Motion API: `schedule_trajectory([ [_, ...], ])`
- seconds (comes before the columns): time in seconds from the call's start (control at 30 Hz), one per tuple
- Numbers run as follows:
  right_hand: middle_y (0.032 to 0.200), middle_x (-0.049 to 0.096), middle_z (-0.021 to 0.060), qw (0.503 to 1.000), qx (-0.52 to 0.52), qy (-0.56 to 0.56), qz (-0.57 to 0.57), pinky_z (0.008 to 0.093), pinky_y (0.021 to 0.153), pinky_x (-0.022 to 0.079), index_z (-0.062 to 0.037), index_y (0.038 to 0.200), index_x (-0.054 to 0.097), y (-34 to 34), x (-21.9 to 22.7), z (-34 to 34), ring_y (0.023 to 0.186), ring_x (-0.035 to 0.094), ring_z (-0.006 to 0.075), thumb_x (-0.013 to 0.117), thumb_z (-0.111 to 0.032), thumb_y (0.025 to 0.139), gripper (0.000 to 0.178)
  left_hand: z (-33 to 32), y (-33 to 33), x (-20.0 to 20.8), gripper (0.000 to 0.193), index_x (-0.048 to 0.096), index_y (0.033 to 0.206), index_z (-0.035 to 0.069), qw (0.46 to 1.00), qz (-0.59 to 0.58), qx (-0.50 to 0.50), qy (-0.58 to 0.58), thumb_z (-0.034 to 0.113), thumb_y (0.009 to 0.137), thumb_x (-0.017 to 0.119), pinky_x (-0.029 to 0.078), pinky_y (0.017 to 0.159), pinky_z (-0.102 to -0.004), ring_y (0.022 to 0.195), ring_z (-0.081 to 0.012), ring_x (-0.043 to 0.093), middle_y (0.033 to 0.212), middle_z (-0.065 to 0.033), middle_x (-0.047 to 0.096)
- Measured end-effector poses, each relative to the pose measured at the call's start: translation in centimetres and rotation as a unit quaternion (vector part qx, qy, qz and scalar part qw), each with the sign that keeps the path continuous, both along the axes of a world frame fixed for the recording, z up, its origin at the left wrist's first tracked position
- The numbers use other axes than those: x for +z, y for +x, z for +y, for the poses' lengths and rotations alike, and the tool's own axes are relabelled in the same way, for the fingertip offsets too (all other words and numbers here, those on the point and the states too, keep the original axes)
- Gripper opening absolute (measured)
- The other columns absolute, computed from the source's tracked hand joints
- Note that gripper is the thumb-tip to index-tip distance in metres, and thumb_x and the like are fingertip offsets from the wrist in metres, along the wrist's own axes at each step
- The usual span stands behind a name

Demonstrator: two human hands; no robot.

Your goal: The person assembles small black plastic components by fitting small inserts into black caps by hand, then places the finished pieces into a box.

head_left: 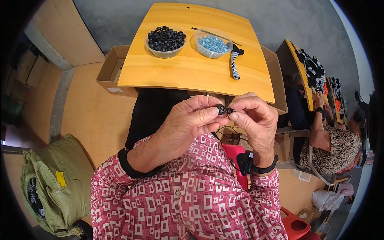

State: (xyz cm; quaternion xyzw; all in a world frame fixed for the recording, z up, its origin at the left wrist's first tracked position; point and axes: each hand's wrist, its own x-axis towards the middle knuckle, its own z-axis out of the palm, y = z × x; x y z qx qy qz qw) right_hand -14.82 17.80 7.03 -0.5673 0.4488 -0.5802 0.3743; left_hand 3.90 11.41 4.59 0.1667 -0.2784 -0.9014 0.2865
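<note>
Over my lap, just off the near edge of the table, my two hands meet fingertip to fingertip. Thumb and fingers of my left hand (186, 120) pinch a small round black piece (220, 109) with a hole, similar to those in the bowl. My right hand (256, 122) pinches a tiny dark piece (229, 111) right beside it; its kind is too small to make out. On the table (172, 76) stands a clear bowl of black beads (166, 39). A second clear bowl holds light blue beads (213, 44).
A black-and-white striped strip (235, 66) and a thin dark stick (204, 31) lie near the blue beads. Cardboard boxes (110, 74) flank the table. A green sack (64, 180) stands at lower left. Another person (332, 144) works at a table on the right.
</note>
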Motion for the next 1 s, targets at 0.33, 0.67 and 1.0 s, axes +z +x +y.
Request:
schedule_trajectory([
  [0.33, 0.094, 0.065, 0.0094, 0.998, -0.010, -0.027, 0.059, 0.0228, 0.072, 0.047, 0.0035, 0.095, 0.067, 0.2, 0.1, 0.5, 0.082, 0.059, 0.0114, 0.073, 0.006, 0.076, 0.019, 0.5, 0.0, -0.1, 0.021, 0.058, 0.114, 0.003, 0.999, -0.037, 0.010, -0.027, 0.010, 0.095, 0.057, 0.054, 0.083, -0.0251, 0.097, -0.0171, 0.066, 0.107, -0.0090, 0.065],
  [0.67, 0.087, 0.066, 0.0068, 0.991, -0.005, -0.019, 0.135, 0.0233, 0.068, 0.048, 0.0010, 0.091, 0.069, 0.1, 0.8, 0.4, 0.077, 0.059, 0.0114, 0.076, 0.001, 0.074, 0.018, 0.5, 0.1, -0.1, 0.018, 0.058, 0.111, 0.002, 0.998, -0.050, 0.002, -0.041, 0.010, 0.095, 0.058, 0.054, 0.082, -0.0242, 0.095, -0.0162, 0.066, 0.104, -0.0081, 0.064],
  [1.0, 0.084, 0.065, 0.0055, 0.992, -0.032, -0.018, 0.120, 0.0232, 0.065, 0.046, 0.0003, 0.091, 0.069, 0.3, 0.9, 0.7, 0.074, 0.057, 0.0100, 0.075, -0.001, 0.076, 0.016, 0.2, 0.0, -0.4, 0.019, 0.056, 0.113, 0.001, 0.999, -0.035, -0.010, -0.006, 0.009, 0.096, 0.056, 0.054, 0.081, -0.0223, 0.098, -0.0165, 0.065, 0.103, -0.0086, 0.064],
])
